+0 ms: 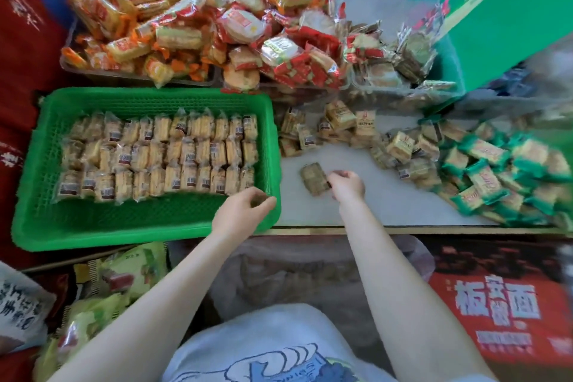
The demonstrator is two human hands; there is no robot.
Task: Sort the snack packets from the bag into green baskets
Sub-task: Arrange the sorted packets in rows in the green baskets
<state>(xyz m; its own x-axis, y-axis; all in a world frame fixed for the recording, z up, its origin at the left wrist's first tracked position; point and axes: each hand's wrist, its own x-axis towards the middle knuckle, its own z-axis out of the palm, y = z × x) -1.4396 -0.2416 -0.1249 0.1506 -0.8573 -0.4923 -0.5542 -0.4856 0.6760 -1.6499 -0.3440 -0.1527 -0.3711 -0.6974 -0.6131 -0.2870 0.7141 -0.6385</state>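
A green basket [62, 226] at the left holds three rows of clear-wrapped biscuit packets [161, 153] standing side by side. My left hand [245, 211] hovers over the basket's near right corner, fingers loosely curled, with nothing visible in it. My right hand [347, 184] pinches one brownish snack packet [313, 178] just above the white counter [387, 205], right of the basket. Loose packets of the same kind [341, 127] lie scattered behind it.
Green-wrapped packets [490, 177] pile at the right. Trays heaped with orange and red packets [198, 25] stand behind the basket. A green carton [496, 25] is at the back right. A clear plastic bag [294, 273] and a red box [502, 313] sit below the counter edge.
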